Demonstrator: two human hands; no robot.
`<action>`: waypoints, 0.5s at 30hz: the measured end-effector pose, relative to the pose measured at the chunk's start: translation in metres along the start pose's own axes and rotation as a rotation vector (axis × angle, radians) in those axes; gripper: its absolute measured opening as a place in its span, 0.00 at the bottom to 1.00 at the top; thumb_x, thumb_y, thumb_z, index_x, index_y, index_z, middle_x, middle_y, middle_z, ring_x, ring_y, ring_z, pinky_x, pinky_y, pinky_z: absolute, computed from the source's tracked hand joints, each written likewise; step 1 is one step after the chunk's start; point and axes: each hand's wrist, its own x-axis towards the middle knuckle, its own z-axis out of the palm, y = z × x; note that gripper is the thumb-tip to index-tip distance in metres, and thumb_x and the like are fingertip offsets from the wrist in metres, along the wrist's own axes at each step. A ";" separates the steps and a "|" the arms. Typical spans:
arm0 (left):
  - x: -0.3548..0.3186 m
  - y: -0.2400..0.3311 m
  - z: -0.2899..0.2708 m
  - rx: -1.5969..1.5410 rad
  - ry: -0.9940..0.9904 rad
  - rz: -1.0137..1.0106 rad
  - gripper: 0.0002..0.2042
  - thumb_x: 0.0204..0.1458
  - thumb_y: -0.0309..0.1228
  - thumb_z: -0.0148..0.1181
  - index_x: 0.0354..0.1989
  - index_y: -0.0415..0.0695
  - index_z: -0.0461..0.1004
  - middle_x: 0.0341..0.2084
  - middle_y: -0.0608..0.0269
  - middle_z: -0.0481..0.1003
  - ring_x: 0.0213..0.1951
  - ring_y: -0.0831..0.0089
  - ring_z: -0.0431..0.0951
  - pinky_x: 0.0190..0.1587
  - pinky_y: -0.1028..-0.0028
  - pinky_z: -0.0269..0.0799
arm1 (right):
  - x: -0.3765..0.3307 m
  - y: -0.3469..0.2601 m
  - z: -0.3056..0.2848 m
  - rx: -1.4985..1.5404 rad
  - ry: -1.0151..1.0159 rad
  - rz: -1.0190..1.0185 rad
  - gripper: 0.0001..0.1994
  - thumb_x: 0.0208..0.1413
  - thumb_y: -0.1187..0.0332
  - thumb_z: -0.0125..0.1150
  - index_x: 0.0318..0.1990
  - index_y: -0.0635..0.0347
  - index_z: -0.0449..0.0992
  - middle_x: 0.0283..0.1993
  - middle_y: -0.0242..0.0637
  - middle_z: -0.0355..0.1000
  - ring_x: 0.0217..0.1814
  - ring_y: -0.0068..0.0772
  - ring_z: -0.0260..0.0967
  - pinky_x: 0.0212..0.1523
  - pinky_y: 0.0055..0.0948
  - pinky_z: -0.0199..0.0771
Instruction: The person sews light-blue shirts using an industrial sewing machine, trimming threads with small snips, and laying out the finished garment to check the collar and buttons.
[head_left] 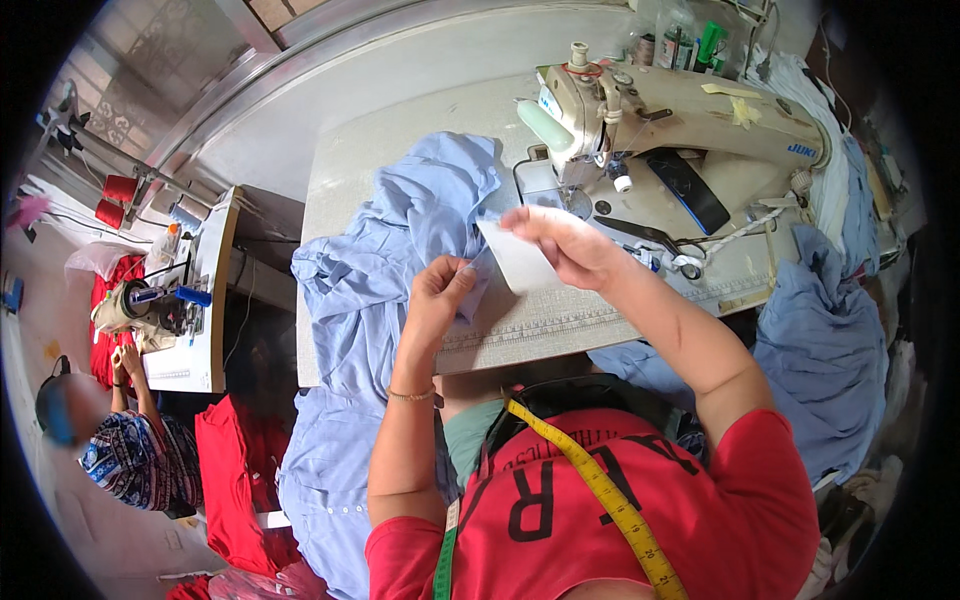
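My left hand point(438, 290) is closed in a pinch on the edge of a light blue shirt point(425, 190), whose bunched cloth covers the left of the sewing table and hangs over its front edge. Just right of it, my right hand point(565, 245) has its fingers pressed together at the top of a white flat piece point(515, 262), paper or stiff cloth. A bit of blue cloth shows beside those fingertips. Behind both hands stands a white sewing machine point(590, 110); its needle area is close to my right hand.
A black phone point(688, 190), dark scissors point(645, 235) and a twisted white cord point(745, 228) lie by the machine. A ruler strip point(600, 313) runs along the table front. More blue cloth point(825, 360) hangs at right. At far left a person point(140, 450) works at another machine.
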 end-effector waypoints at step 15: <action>0.011 -0.031 0.038 0.088 -0.038 0.159 0.07 0.54 0.28 0.56 0.34 0.35 0.74 0.25 0.70 0.73 0.28 0.82 0.70 0.31 0.80 0.66 | -0.027 0.020 0.020 -1.407 0.100 -0.645 0.08 0.48 0.74 0.55 0.38 0.61 0.75 0.37 0.43 0.73 0.41 0.43 0.70 0.44 0.36 0.70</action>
